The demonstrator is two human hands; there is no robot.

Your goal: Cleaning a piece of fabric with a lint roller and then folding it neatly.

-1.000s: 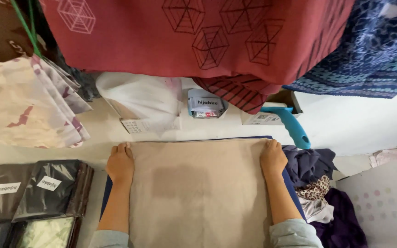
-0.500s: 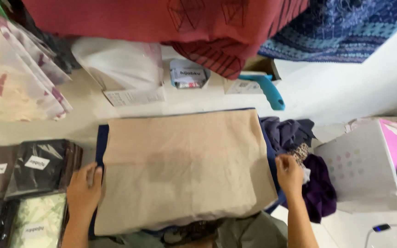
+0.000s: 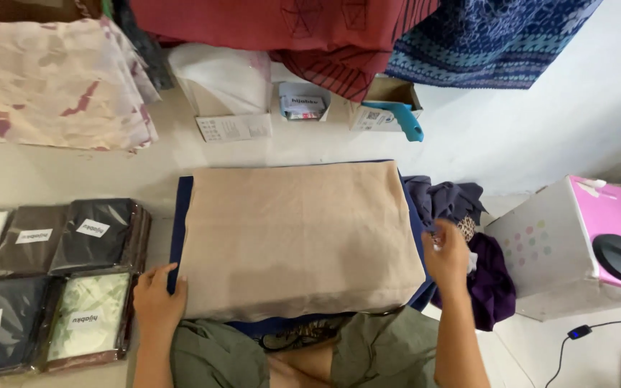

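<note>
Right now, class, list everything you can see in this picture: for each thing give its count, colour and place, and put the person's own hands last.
Folded cloth: one, beige, centre of the floor, lying on a dark blue layer.
Dark blue layer: one, showing at the beige cloth's edges.
Bagged garments: about six flat clear packets, dark, white and pale green, at left.
Patterned fabric: one stack, cream with red marks, top left.
Hanging cloths: red in the middle, blue patterned at right, along the top.
Small boxes: three, whitish, under the hanging cloths.
Clothes heap: purple and grey, right of the beige cloth.
Box: one, white with a pink top, far right.
Left hand: on the cloth's near left corner.
Right hand: at the cloth's right edge.
</note>
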